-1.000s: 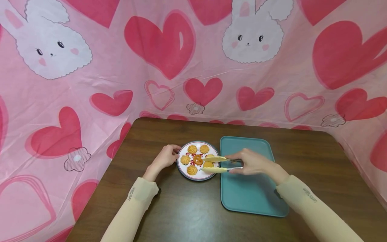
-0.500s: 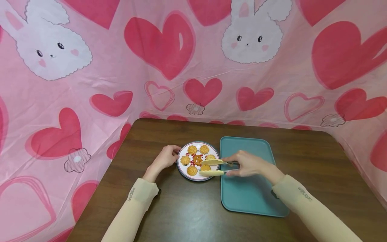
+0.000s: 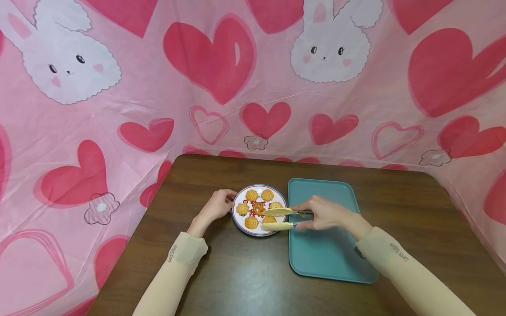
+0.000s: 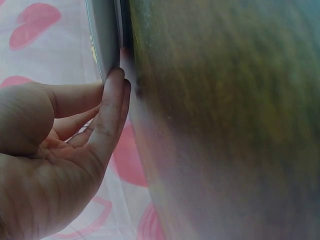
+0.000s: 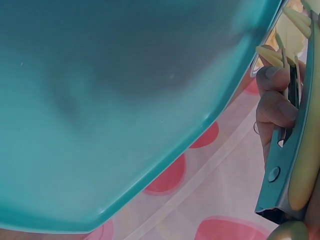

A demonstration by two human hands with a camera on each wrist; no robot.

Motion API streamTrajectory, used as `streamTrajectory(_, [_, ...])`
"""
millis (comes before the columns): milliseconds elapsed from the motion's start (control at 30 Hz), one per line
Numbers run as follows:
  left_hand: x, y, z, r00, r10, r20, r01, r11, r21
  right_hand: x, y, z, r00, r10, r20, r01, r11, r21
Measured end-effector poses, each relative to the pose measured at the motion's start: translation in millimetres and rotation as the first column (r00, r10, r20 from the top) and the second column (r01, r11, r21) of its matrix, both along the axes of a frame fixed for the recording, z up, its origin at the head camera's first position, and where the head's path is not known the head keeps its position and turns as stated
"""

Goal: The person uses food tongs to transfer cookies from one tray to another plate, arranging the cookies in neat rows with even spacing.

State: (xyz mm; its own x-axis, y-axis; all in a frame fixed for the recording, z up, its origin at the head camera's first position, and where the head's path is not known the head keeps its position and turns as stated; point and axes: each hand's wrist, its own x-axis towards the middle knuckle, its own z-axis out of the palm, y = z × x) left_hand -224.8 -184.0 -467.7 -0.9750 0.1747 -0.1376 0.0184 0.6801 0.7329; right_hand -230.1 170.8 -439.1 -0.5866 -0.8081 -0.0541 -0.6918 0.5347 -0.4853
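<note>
My left hand [image 3: 217, 204] pinches the left rim of a round white plate [image 3: 258, 188] with a red print. In the left wrist view the thumb lies on top of the rim [image 4: 104, 45] and fingers reach under it. Several round swirled cookies [image 3: 251, 195] ring a pretzel-shaped cookie [image 3: 258, 208] on the plate. My right hand [image 3: 324, 213] grips metal tongs with pale yellow tips [image 3: 276, 226], reaching in from the right. The tong tips stand apart on both sides of a cookie [image 3: 269, 218] at the plate's lower right. The right wrist view shows fingers around the tongs [image 5: 305, 125].
A teal rectangular tray [image 3: 328, 263] lies right beside the plate, under the right hand and forearm. Both rest on a dark brown wooden table [image 3: 237, 276]. A pink cloth [image 3: 221, 123] with hearts and rabbits hangs behind and beside the table.
The tongs have shifted slightly left and toward the table's near side, so their tips now flank the lower right cookie. The left hand and plate have stayed put.
</note>
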Motion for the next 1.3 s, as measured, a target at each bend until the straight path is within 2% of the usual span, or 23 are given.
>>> streamTrajectory(567, [-0.5,2.4,1.4,1.000,-0.003,-0.004,0.003,1.000,0.000,1.2,1.1,-1.7,1.000,-0.017,0.005,0.017,1.000,0.005])
streamTrajectory(1033, [-1.1,3.3,1.6,1.000,0.010,0.012,-0.010,1.000,-0.006,2.4,5.3,0.4,0.998,-0.036,-0.058,0.035,0.999,-0.028])
streamTrajectory(1300, [-0.9,2.3,0.5,1.000,0.011,0.015,-0.011,1.000,-0.010,7.1,15.5,5.1,0.992,-0.106,-0.070,0.102,0.993,-0.057])
